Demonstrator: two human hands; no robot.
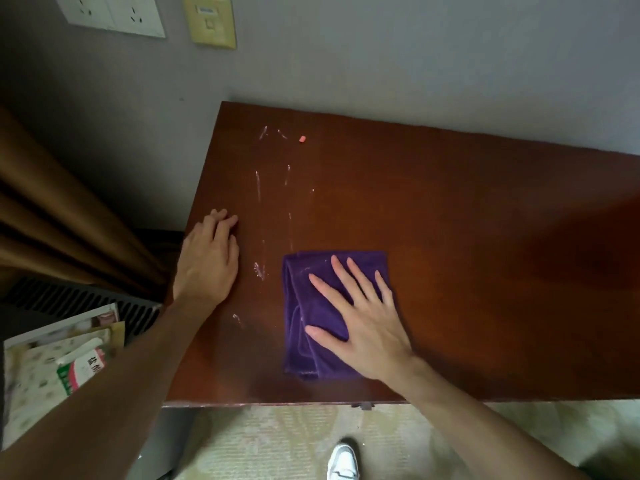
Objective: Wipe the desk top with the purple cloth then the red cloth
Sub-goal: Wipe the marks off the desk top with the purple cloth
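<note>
A folded purple cloth (304,306) lies on the dark brown wooden desk top (467,237), near the front edge. My right hand (360,317) presses flat on the cloth with fingers spread and straight. My left hand (207,261) rests palm down on the desk's left edge, holding nothing. White smears and streaks (258,188) run across the left part of the desk, from the back corner to beside the cloth. No red cloth is in view.
A small pink scrap (302,139) lies near the desk's back left corner. A grey wall with sockets (110,12) stands behind. Brown curtains (52,209) hang at the left, above a vent grille (86,303) and a bag of papers (62,362). Below lies pale carpet and a white shoe (343,462).
</note>
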